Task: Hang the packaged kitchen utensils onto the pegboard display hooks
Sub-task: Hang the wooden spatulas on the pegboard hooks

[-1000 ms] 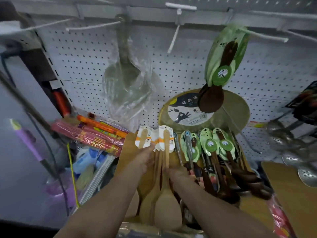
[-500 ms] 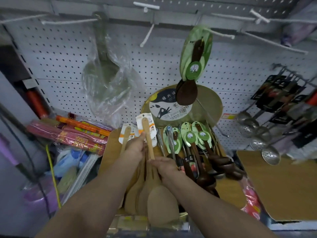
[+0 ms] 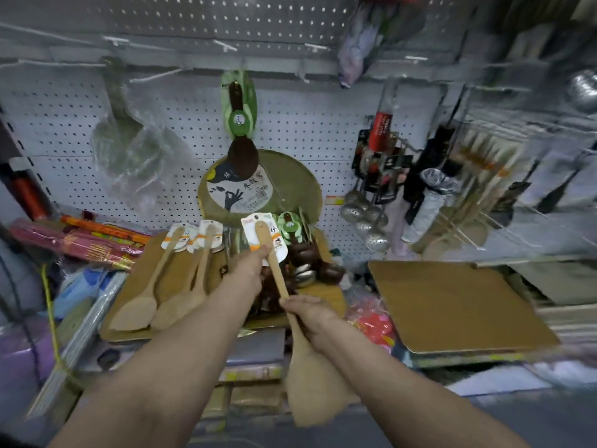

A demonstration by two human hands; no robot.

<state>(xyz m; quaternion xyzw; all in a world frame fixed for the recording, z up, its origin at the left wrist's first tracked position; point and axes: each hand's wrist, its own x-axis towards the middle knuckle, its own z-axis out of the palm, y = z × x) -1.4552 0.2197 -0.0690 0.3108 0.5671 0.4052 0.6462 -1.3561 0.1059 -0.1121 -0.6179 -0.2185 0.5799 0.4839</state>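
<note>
Here the wooden spatula (image 3: pixel 280 279) spans both fists: left hand (image 3: pixel 250 265) pinching its card (top), right hand (image 3: pixel 308 313) gripping mid-handle

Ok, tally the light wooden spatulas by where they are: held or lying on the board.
Held, in the left hand and right hand: 1 held spatula
Lying on the board: 2, near spatula and far spatula
Total: 3

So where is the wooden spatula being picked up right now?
In the head view, centre: the wooden spatula is held by both hands, left hand at its card label, right hand on the handle, below the round tray.
</note>
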